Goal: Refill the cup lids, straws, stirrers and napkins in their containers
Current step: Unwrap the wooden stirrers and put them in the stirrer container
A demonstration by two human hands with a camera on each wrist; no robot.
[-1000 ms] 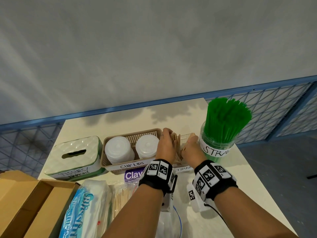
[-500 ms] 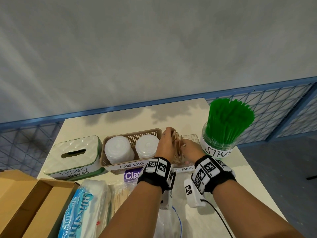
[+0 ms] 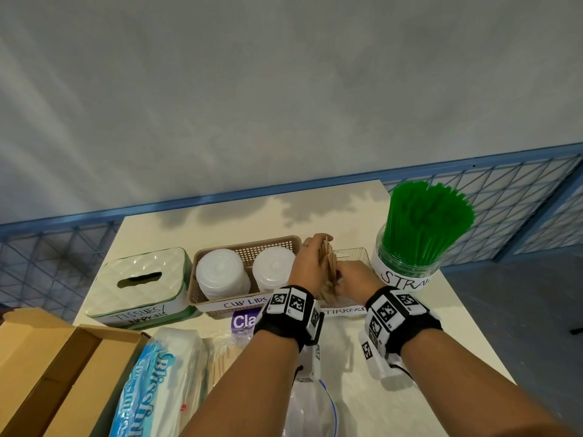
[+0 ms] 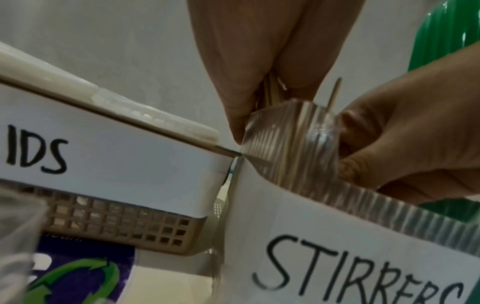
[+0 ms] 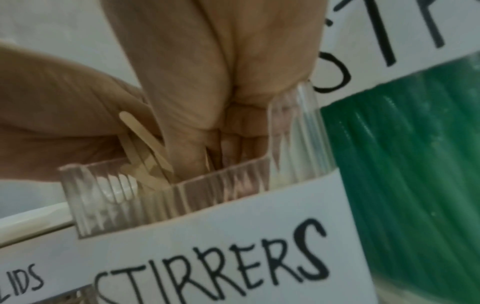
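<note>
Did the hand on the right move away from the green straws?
Yes. The right hand slid left, away from the straw jar, toward the cup lids basket.

Cup-lid basket: tissue box to its left, stirrer container right, straw jar beyond that.

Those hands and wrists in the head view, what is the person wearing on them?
Both hands, left hand and right hand, are bare, as are the forearms, with no sleeves. Each wrist carries a black band faced with white square tiles printed with black pixel-like codes. A white boxy unit hangs under the right wrist, with a thin dark cable trailing from it.
</note>
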